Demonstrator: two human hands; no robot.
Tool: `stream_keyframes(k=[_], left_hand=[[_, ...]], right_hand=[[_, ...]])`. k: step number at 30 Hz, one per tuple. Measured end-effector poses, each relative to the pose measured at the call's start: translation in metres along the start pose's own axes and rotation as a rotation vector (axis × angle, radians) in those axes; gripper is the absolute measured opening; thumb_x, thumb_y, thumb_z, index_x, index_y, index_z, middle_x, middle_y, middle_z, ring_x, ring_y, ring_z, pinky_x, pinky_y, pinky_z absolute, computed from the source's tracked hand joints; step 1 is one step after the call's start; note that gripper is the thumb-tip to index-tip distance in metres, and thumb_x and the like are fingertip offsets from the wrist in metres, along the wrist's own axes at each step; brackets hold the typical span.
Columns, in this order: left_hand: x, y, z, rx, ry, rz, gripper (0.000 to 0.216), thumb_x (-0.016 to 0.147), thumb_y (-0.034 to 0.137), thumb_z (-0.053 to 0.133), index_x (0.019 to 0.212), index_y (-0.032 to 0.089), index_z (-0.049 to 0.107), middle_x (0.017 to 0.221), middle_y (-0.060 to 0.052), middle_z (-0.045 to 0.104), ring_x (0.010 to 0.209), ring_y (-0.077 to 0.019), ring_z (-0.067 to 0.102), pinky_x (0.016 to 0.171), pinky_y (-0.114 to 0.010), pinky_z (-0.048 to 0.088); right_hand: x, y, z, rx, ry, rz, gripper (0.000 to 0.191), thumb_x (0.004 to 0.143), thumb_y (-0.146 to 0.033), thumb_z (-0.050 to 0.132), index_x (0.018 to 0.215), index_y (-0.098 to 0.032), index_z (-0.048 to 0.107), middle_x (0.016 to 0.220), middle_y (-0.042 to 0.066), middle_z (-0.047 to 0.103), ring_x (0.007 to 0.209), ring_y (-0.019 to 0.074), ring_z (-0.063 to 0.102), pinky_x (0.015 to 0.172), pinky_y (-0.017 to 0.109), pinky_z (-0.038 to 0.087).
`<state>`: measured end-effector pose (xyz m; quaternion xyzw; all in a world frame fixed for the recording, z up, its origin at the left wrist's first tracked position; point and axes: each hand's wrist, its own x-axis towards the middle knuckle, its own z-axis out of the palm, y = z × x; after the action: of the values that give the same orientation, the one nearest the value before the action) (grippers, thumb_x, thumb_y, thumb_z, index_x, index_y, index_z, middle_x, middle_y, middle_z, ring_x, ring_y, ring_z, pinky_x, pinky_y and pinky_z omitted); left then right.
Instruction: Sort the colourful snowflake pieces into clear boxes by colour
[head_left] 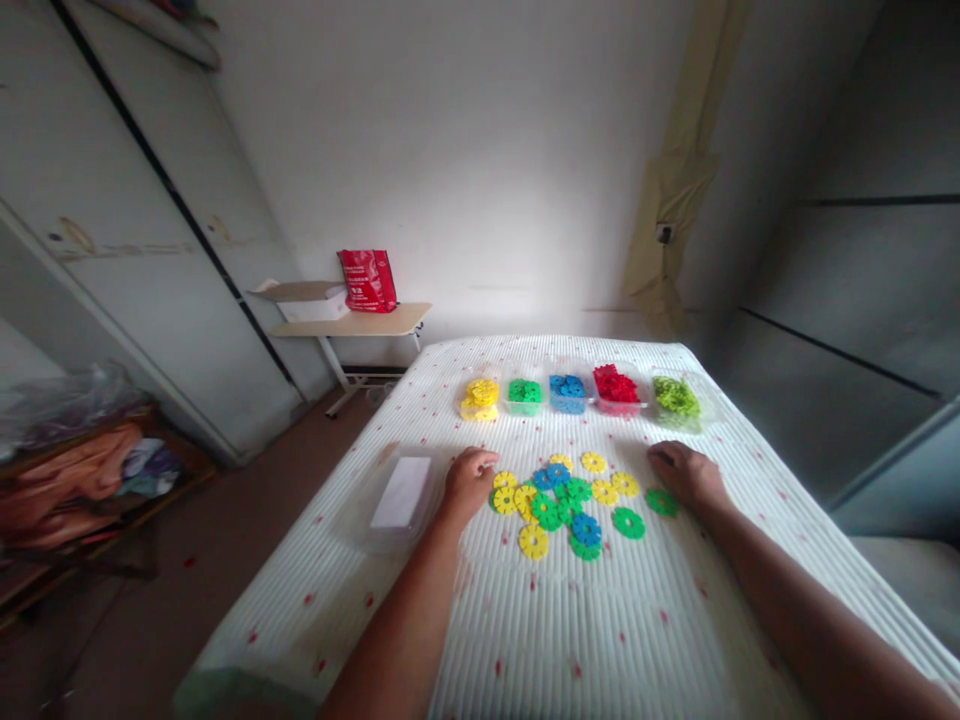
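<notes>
My left hand rests on the table at the left edge of a loose spread of notched plastic discs, its fingers loosely bent and holding nothing visible. A yellow disc lies right by it. On the other side my right hand rests with bent fingers, nothing visible in it, just above a green disc. Between the hands lie several yellow, green and blue discs, some overlapping, among them a blue disc on top of a green one.
Behind the discs stands a row of clear tubs: yellow pieces, green pieces, blue pieces, red pieces and light green pieces. A clear plastic container with a white rectangle lies left of my left hand.
</notes>
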<state>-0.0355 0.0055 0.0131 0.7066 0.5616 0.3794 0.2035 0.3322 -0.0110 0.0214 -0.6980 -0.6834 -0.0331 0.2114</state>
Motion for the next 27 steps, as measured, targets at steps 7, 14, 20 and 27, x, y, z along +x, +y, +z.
stream_keyframes(k=[7, 14, 20, 27], left_hand=[[-0.006, 0.000, 0.005, 0.130, 0.031, 0.078, 0.029, 0.069, 0.001, 0.045, 0.081, 0.016, 0.066, 0.088, -0.004, 0.064, 0.089, -0.0138, 0.058, 0.086, -0.027, 0.045], [-0.006, -0.005, 0.008, 0.149, 0.041, 0.114, 0.030, 0.069, 0.000, 0.043, 0.080, 0.015, 0.066, 0.087, -0.005, 0.064, 0.088, -0.0153, 0.058, 0.086, -0.029, 0.045], [-0.006, -0.006, 0.009, 0.159, 0.029, 0.117, 0.031, 0.068, 0.000, 0.043, 0.080, 0.016, 0.066, 0.086, -0.004, 0.063, 0.088, -0.0152, 0.057, 0.085, -0.029, 0.045], [-0.006, -0.005, 0.008, 0.168, 0.023, 0.102, 0.031, 0.069, 0.000, 0.042, 0.079, 0.016, 0.066, 0.086, -0.004, 0.063, 0.088, -0.0153, 0.057, 0.085, -0.029, 0.044]], right_hand=[[-0.001, -0.001, -0.004, 0.065, -0.009, -0.010, 0.028, 0.078, -0.030, 0.043, 0.083, -0.020, 0.069, 0.092, 0.006, 0.068, 0.080, 0.0197, 0.063, 0.069, 0.027, 0.046], [0.001, -0.005, -0.011, 0.486, -0.163, -0.061, 0.030, 0.074, -0.038, 0.047, 0.085, -0.019, 0.067, 0.080, 0.005, 0.069, 0.070, 0.0191, 0.063, 0.063, 0.027, 0.049], [-0.005, -0.024, -0.014, 0.623, -0.343, -0.213, 0.031, 0.074, -0.037, 0.054, 0.094, -0.017, 0.065, 0.092, 0.009, 0.066, 0.078, 0.0193, 0.061, 0.068, 0.029, 0.050], [-0.004, -0.028, -0.010, 0.540, -0.404, -0.309, 0.032, 0.071, -0.035, 0.059, 0.098, -0.018, 0.063, 0.096, 0.009, 0.062, 0.083, 0.0209, 0.058, 0.074, 0.033, 0.049]])
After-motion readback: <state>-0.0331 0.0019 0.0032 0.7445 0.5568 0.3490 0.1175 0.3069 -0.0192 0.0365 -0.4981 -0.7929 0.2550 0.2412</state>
